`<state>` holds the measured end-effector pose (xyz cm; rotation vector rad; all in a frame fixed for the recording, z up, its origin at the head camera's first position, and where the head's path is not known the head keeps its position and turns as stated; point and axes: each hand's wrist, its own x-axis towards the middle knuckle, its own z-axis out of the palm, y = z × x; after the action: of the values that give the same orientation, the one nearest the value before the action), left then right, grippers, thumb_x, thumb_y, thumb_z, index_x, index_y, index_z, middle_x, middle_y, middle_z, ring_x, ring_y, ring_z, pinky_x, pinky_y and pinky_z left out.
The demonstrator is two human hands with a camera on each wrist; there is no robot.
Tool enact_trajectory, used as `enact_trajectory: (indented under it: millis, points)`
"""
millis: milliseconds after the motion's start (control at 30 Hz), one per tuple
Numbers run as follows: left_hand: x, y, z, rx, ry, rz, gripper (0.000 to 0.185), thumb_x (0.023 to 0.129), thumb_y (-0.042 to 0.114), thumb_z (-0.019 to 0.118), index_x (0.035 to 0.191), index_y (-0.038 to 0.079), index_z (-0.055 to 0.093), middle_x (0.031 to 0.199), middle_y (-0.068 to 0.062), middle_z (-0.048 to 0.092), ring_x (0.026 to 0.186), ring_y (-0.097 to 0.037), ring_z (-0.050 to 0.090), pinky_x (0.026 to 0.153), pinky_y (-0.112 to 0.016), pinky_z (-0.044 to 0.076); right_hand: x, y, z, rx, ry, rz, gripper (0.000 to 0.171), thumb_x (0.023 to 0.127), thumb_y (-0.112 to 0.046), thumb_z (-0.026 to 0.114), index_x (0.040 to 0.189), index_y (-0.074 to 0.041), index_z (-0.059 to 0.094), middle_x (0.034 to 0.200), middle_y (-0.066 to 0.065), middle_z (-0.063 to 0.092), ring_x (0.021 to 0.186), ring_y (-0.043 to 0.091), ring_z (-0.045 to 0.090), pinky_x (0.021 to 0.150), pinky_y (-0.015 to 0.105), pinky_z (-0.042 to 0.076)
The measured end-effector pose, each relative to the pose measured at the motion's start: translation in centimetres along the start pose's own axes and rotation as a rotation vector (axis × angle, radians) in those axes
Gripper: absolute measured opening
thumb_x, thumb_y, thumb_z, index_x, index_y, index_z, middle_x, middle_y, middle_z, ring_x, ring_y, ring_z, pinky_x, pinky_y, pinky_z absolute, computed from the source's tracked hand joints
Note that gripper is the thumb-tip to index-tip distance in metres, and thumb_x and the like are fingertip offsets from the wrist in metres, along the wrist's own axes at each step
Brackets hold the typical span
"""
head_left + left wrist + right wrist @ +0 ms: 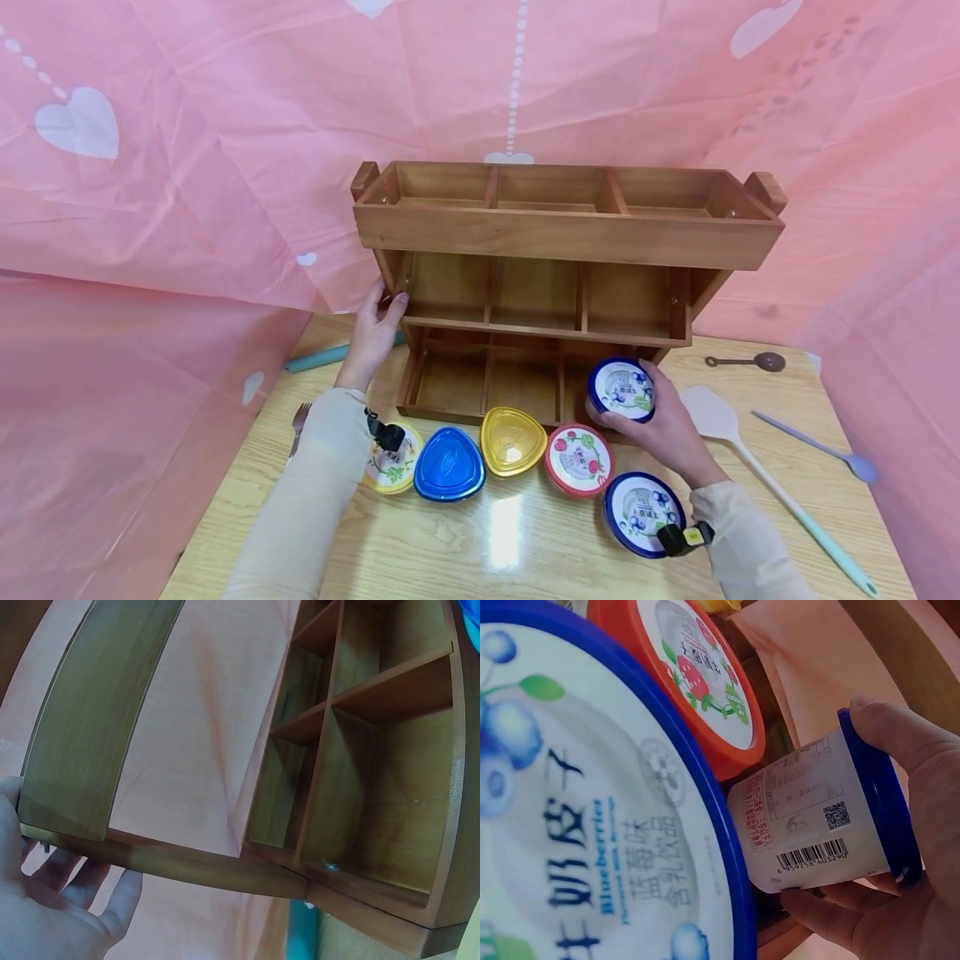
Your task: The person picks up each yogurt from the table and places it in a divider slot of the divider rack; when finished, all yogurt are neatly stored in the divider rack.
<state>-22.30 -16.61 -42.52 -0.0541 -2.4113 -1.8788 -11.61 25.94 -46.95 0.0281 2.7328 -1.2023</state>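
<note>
My right hand [663,417] grips a tub with a dark blue lid [622,390] printed with blueberries, at the right compartment of the bottom tier. The right wrist view shows the thumb on the lid's rim and fingers under the white barcoded side [817,817]. My left hand [375,329] holds the left side of the wooden three-tier rack [562,233] at its middle tier, thumb at the front. In the left wrist view, the fingers [124,900] reach behind the wood. A second blueberry tub [643,514] stands on the table below my right wrist.
Along the rack's front stand a red-lidded tub [578,460], a yellow container [513,442], a blue container [449,464] and a yellow-rimmed tub [394,460]. At right lie a spatula [765,479], a blue spoon [817,446] and a brown spoon [750,362]. A fork [299,423] lies left.
</note>
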Motion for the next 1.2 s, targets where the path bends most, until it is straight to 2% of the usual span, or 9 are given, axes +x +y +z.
enact_trajectory:
  millis: [667,833,900,1133,1200]
  points:
    - [-0.2,0.1,0.1,0.005,-0.003,0.009,0.059,0.103,0.034,0.05,0.157,0.021,0.028,0.153,-0.015,0.039,0.135,-0.032,0.046,0.112,-0.047,0.039,2.1,1.3,1.5,-0.017,-0.041,-0.009,0.114,0.081,-0.051,0.077,0.157,-0.004,0.006,0.154,0.03,0.023,0.137,0.05,0.03,0.109,0.069,0.03]
    - [-0.1,0.1,0.0,-0.005,-0.015,-0.014,0.059,0.103,0.034,0.05,0.157,0.023,0.027,0.155,-0.013,0.037,0.136,-0.031,0.044,0.114,-0.047,0.038,2.4,1.5,2.0,-0.029,-0.043,-0.015,0.113,0.08,-0.049,0.078,0.157,-0.005,0.008,0.155,0.028,0.022,0.138,0.05,0.03,0.108,0.068,0.031]
    - [-0.2,0.4,-0.1,-0.012,-0.024,-0.028,0.059,0.104,0.032,0.05,0.157,0.022,0.026,0.155,-0.014,0.036,0.137,-0.033,0.043,0.114,-0.048,0.037,2.6,1.6,2.2,-0.034,-0.041,-0.02,0.113,0.08,-0.048,0.079,0.157,-0.005,0.008,0.155,0.028,0.023,0.138,0.05,0.03,0.109,0.068,0.031]
    - [-1.6,3.4,-0.2,-0.003,-0.039,-0.033,0.059,0.104,0.021,0.048,0.157,0.011,0.024,0.154,-0.021,0.036,0.136,-0.037,0.043,0.114,-0.048,0.037,2.7,1.6,2.5,-0.047,-0.054,-0.011,0.114,0.081,-0.049,0.077,0.157,-0.004,0.006,0.155,0.03,0.022,0.138,0.051,0.03,0.11,0.068,0.029]
    - [-1.7,3.6,-0.2,-0.001,-0.041,-0.033,0.059,0.104,0.022,0.048,0.157,0.011,0.024,0.154,-0.021,0.035,0.136,-0.037,0.043,0.114,-0.048,0.037,2.7,1.6,2.5,-0.051,-0.06,-0.001,0.114,0.081,-0.049,0.077,0.157,-0.004,0.005,0.156,0.03,0.021,0.139,0.051,0.029,0.109,0.068,0.03]
